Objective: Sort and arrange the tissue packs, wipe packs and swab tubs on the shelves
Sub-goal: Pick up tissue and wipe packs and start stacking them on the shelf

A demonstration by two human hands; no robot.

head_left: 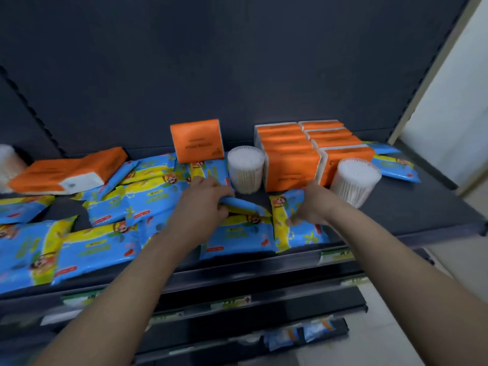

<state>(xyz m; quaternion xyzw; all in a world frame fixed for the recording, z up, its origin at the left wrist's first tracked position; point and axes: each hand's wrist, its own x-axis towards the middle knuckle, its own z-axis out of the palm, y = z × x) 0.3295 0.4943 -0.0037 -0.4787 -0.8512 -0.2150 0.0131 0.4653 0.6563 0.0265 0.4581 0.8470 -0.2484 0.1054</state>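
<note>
My left hand [203,200] grips a blue wipe pack [244,205] by its left end, fingers curled over the top. The pack is lifted on edge above the other wipe packs [100,249], near the middle of the shelf [427,207]. Its long axis runs left to right and dips slightly to the right. A swab tub [246,169] stands just behind it. My right hand [313,207] rests on a yellow-and-blue wipe pack [298,233] lying beside it, fingers bent down; I cannot tell whether it pinches.
</note>
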